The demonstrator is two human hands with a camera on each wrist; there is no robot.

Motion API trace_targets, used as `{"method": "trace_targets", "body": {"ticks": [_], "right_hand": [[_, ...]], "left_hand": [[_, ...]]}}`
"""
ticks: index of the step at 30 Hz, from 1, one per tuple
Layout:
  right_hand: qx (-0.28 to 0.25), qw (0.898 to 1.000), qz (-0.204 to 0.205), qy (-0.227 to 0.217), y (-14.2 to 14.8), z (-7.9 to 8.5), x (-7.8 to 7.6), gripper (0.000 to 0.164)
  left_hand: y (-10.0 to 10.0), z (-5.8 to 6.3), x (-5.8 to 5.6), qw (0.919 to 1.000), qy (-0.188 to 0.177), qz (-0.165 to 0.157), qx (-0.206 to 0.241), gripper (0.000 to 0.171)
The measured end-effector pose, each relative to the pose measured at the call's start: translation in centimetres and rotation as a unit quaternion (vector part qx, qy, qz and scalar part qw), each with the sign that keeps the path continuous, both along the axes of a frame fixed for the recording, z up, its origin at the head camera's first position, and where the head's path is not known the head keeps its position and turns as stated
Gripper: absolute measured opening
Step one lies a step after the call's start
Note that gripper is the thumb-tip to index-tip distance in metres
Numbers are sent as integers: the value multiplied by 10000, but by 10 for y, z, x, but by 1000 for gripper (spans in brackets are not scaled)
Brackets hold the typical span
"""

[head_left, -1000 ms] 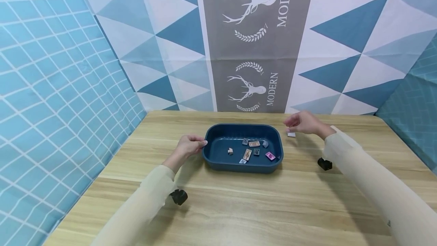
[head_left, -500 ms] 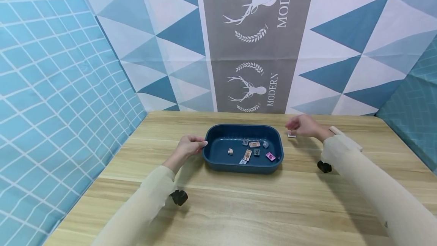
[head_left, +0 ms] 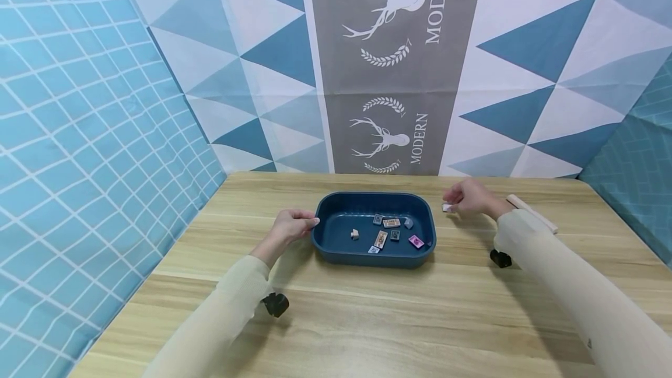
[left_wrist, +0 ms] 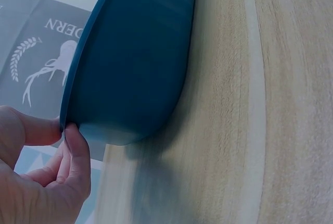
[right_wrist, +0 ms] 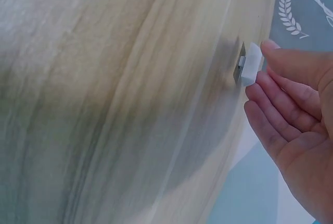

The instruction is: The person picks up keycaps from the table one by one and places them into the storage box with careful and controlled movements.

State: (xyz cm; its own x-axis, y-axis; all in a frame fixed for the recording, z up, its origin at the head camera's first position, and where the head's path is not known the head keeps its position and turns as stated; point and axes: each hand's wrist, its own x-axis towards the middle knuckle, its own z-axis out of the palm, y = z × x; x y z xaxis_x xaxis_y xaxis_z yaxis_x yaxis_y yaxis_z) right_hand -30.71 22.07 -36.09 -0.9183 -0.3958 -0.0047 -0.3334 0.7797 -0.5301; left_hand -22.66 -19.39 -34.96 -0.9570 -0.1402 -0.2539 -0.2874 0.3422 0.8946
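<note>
A dark blue plastic tray (head_left: 377, 258) with rounded corners sits at the middle back of the table. Its left rim is pinched between thumb and fingers of my left hand (head_left: 290, 226), close up in the left wrist view (left_wrist: 47, 172). Beyond the tray's right end is my right hand (head_left: 469, 196), low over the table. In the right wrist view, a small white block (right_wrist: 252, 64) with a small tab on its table side lies between the thumb and fingertips of that hand (right_wrist: 296, 94). Inside the tray lie several small printed pieces, among them a pink one (head_left: 416, 241) and tan ones (head_left: 381, 239).
A pale strip (head_left: 532, 214) lies on the wooden table (head_left: 336, 319), right of the right hand, partly behind the sleeve. Black wrist devices hang under both sleeves (head_left: 210, 319). A patterned cloth (head_left: 283, 74) rises behind the table's back edge.
My right hand has moved slightly right and toward me, its fingers closing around the small white block. The pale strip shows more beside the sleeve. Left hand and tray stay put.
</note>
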Motion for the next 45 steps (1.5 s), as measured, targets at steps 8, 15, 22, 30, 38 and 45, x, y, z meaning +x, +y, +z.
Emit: {"method": "trace_targets", "body": {"ticks": [8,15,22,30,38,45], "right_hand": [[-94,9999,44,52,6,-8,-3,23],[-178,9998,-37,-38,12,-12,-6,23],[-113,9997,-106,-170,11,-10,-7,18],[-56,9998,-103,-148,9,-10,-6,14],[-63,9999,-139,-25,9,-9,-8,13],[0,9999,-104,-93,9,-9,-7,14]], "left_hand": [[1,-1,0,10000,-55,2,-74,19],[2,-1,-1,10000,-4,32,-24,20],[2,2,0,10000,10,24,-19,21],[1,2,0,10000,-19,29,-39,21],[0,3,-1,10000,16,45,-60,22],[2,1,-1,10000,-4,26,-4,21]]}}
